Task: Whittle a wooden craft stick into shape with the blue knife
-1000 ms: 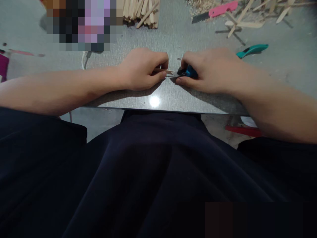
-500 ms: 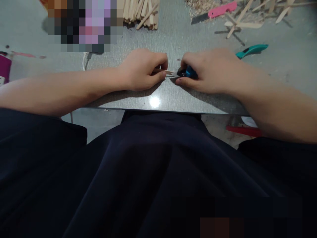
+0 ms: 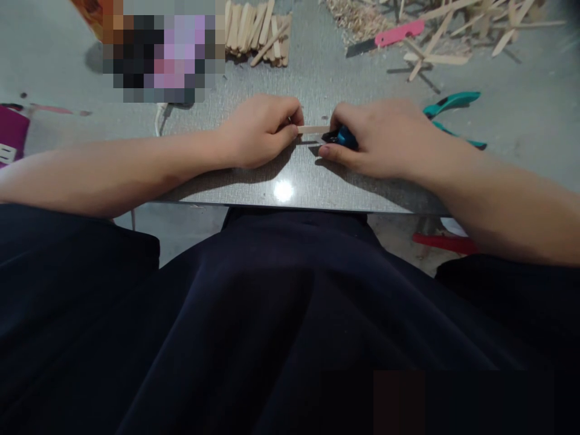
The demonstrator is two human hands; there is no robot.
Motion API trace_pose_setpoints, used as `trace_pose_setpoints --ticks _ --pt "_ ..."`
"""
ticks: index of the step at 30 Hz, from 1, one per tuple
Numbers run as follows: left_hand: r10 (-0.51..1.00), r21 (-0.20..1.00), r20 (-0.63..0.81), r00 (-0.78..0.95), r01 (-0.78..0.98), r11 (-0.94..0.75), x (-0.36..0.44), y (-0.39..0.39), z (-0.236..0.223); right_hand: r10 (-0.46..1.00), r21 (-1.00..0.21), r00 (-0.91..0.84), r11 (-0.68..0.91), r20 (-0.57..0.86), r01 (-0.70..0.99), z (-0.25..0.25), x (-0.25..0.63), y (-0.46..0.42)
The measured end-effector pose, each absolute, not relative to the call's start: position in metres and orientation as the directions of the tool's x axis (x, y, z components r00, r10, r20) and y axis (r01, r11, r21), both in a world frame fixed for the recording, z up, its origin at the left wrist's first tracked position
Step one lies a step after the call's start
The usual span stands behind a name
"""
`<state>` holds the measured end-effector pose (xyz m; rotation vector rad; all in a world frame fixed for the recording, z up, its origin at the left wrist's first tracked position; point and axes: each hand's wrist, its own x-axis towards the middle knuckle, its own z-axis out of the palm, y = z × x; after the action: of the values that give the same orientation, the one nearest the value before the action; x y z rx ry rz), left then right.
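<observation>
My left hand (image 3: 267, 130) is closed, pinching a flat wooden craft stick (image 3: 313, 130) that spans the gap between my hands. In my right hand (image 3: 380, 136) is a blue and black utility knife (image 3: 347, 138), gripped with the fingers wrapped over it. Its blade tip points left, just below the stick's right end; I cannot tell if they touch. The fingers of my right hand also hide where the stick ends. Both hands rest close to the front of the grey table (image 3: 244, 187).
A pile of wooden sticks (image 3: 258, 33) lies at the back. Behind my right hand are teal-handled pliers (image 3: 453, 103), a pink-handled saw (image 3: 399, 34), wood shavings (image 3: 353, 21) and crossed-stick pieces (image 3: 426, 58). A white cable (image 3: 159, 121) lies left, beside a blurred-out object.
More of the stick shows between my hands, and it lies level. The knife blade has dropped slightly below it. The camera view has shifted a little, bringing more of the pliers into sight.
</observation>
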<state>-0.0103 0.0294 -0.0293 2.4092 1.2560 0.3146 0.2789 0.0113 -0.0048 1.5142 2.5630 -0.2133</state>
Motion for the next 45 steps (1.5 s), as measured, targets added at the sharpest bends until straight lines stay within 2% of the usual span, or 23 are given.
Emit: trace_pose_setpoints --ticks 5,10,17,27,32,40,45 --pt "0.835 0.446 0.021 0.55 0.742 -0.5 -0.009 0.024 -0.026 0.891 -0.036 -0.423 0.423 -0.163 0.905 -0.006 0.275 0.007" --pt "0.848 0.435 -0.001 0.529 0.764 -0.476 -0.005 0.019 -0.021 0.904 -0.03 -0.381 0.382 -0.193 0.923 -0.002 0.269 0.001" --pt "0.854 0.331 -0.04 0.519 0.813 -0.479 -0.001 0.017 -0.023 0.908 -0.063 -0.349 0.344 -0.232 0.937 0.003 0.26 -0.006" --pt "0.853 0.347 -0.03 0.521 0.805 -0.48 -0.005 0.021 -0.03 0.898 -0.008 -0.384 0.391 -0.213 0.92 0.003 0.258 -0.006" --pt "0.828 0.403 0.011 0.56 0.756 -0.517 -0.011 0.027 -0.038 0.899 0.008 -0.383 0.393 -0.213 0.919 0.002 0.258 -0.006" --pt "0.843 0.33 -0.039 0.537 0.803 -0.496 -0.005 0.022 -0.031 0.903 -0.053 -0.377 0.374 -0.207 0.926 -0.002 0.255 -0.008" --pt "0.856 0.394 -0.044 0.515 0.796 -0.459 -0.007 0.016 -0.027 0.904 -0.069 -0.374 0.368 -0.208 0.927 0.001 0.251 -0.013"
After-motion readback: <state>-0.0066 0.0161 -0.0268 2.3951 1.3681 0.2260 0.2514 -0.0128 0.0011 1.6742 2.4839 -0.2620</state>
